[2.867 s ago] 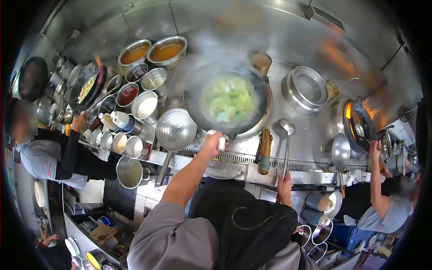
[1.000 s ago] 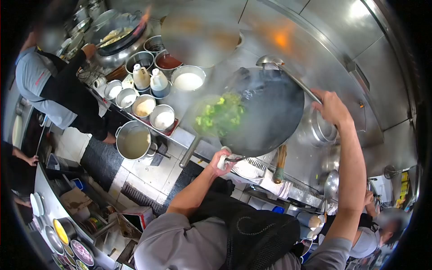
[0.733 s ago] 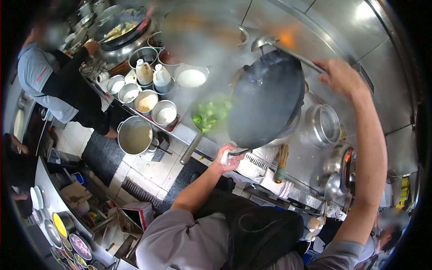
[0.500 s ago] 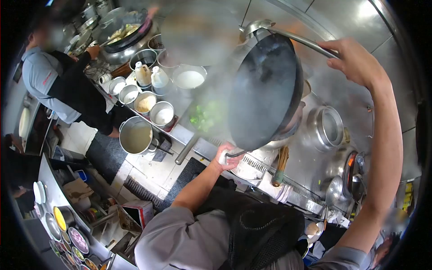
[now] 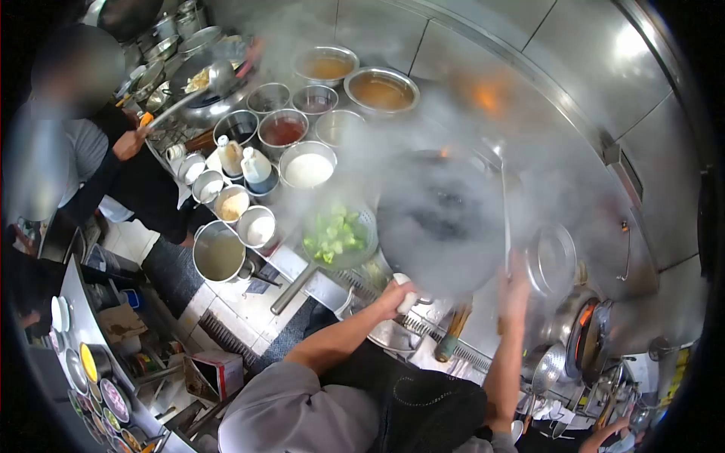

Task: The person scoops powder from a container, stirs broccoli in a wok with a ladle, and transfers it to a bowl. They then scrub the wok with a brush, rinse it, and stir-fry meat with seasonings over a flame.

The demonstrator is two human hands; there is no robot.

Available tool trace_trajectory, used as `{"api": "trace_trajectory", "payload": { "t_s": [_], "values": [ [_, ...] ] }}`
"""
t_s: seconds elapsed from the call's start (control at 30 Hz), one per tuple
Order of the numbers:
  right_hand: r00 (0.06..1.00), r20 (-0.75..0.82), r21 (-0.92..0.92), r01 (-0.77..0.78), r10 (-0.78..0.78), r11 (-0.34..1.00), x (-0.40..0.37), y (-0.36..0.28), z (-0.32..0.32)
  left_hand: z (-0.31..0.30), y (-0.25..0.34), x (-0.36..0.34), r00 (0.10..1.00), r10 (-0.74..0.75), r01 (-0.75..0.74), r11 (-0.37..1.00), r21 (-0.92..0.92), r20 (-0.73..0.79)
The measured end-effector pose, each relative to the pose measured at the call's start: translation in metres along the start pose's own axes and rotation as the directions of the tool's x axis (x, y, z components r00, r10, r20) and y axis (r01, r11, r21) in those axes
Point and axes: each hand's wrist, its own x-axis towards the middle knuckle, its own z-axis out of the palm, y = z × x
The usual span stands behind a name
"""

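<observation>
Clutching the wok [image 5: 442, 234] by its near-side handle through a cloth [image 5: 406, 300], your left hand [image 5: 391, 297] is closed; your right hand [image 5: 515, 285], blurred by steam, looks wrapped round the ladle's [image 5: 506, 204] handle. Wok sits in front of you, just beside the strainer [image 5: 370, 226]. Likely heavy, stiff and hot: take it at the handle, cloth on. Ladle's rigid, lighter; hold the far end. Greens [image 5: 334, 235] lie in the strainer, probably soft, slippery, easily bruised; lift by the strainer's handle. Count: one wok before you, one ladle, one strainer, one cloth, two bottles [image 5: 257, 166], one brush [image 5: 453, 332]; greens overlap, can't count.
</observation>
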Motion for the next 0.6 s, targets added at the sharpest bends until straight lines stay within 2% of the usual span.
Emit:
{"api": "trace_trajectory", "payload": {
  "t_s": [0.03,0.1,0.13,0.17,0.2,0.23,0.33,0.4,0.47,0.5,0.53,0.57,0.6],
  "values": [
    [1.000,-0.005,-0.003,0.003,-0.003,1.000,0.000,-0.021,0.008,0.002,-0.005,0.018,0.999,0.052,-0.052,0.999,-0.008,0.000],
    [0.949,0.233,0.139,-0.247,0.211,0.959,0.007,-0.057,0.016,0.000,0.015,0.029,0.995,-0.067,0.080,0.980,0.183,-0.074],
    [0.950,0.231,0.133,-0.242,0.208,0.961,0.016,-0.062,0.030,-0.011,0.015,0.035,0.998,0.003,0.021,0.927,0.374,-0.063],
    [0.956,0.254,0.183,-0.195,0.145,0.964,0.031,-0.065,0.050,-0.026,0.009,0.045,0.997,0.074,-0.044,0.832,0.552,-0.032],
    [0.960,0.268,0.234,-0.147,0.082,0.961,0.049,-0.070,0.067,-0.047,-0.006,0.060,0.999,0.044,-0.036,0.795,0.606,0.001],
    [0.961,0.270,0.255,-0.130,0.059,0.958,0.071,-0.088,0.081,-0.034,0.036,0.020,0.996,0.049,-0.089,0.754,0.651,0.079],
    [0.948,0.319,0.214,-0.071,-0.001,0.974,0.152,-0.147,0.136,-0.061,0.064,-0.023,0.988,-0.085,0.004,0.844,0.537,0.125],
    [0.960,0.171,0.047,0.215,-0.220,0.975,0.209,-0.151,0.209,-0.086,0.074,-0.038,0.987,-0.076,-0.013,0.836,0.548,0.141],
    [0.878,0.432,-0.013,0.233,-0.205,0.972,0.262,-0.172,0.244,-0.098,0.086,-0.052,0.986,-0.074,-0.024,0.823,0.568,0.149],
    [0.885,0.419,-0.004,0.228,-0.205,0.974,0.277,-0.193,0.240,-0.099,0.095,-0.059,0.991,0.032,-0.111,0.733,0.671,0.129],
    [0.808,0.589,0.072,-0.067,0.011,0.995,0.289,-0.219,0.227,-0.103,0.102,-0.063,0.982,0.140,-0.185,0.622,0.761,0.125],
    [0.637,0.750,0.087,-0.361,0.177,0.929,0.295,-0.232,0.221,-0.116,0.101,-0.060,0.981,0.144,-0.189,0.612,0.768,0.126],
    [0.641,0.747,0.093,-0.363,0.176,0.927,0.296,-0.222,0.231,-0.130,0.096,-0.055,0.984,0.089,-0.174,0.624,0.762,0.152]
  ]
}}
